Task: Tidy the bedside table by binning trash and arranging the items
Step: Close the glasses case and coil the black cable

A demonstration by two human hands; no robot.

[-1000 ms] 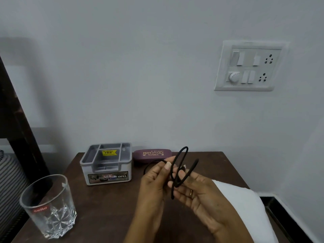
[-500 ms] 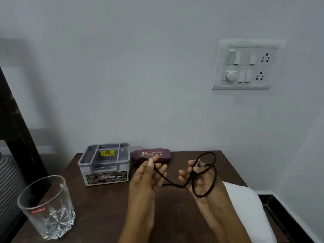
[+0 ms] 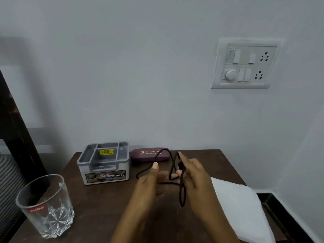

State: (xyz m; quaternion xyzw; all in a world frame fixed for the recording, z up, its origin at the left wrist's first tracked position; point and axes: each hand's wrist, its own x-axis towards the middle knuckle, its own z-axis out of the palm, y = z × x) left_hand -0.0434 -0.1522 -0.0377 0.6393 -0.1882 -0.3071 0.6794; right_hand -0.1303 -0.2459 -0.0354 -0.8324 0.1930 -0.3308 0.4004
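Note:
A thin black cable [image 3: 182, 192] hangs in loops between my two hands above the dark wooden bedside table [image 3: 98, 207]. My left hand [image 3: 150, 186] holds one strand of it, thumb raised. My right hand [image 3: 192, 176] pinches the loops near the cable's plug end, and one long loop dangles below it. Behind the hands lies a maroon spectacle case [image 3: 149, 154] against the wall. A grey plastic organiser box [image 3: 105, 163] with compartments stands to the case's left.
A clear drinking glass [image 3: 47, 206] stands at the table's front left corner. A white cloth [image 3: 240, 211] drapes over the table's right edge. A switchboard [image 3: 245, 64] is on the wall above. A dark bed frame [image 3: 15, 125] is at the left.
My hands have come closer together again. The cable's wide loop at my right hand has folded into narrower hanging loops, and my left hand has shifted right with its strand.

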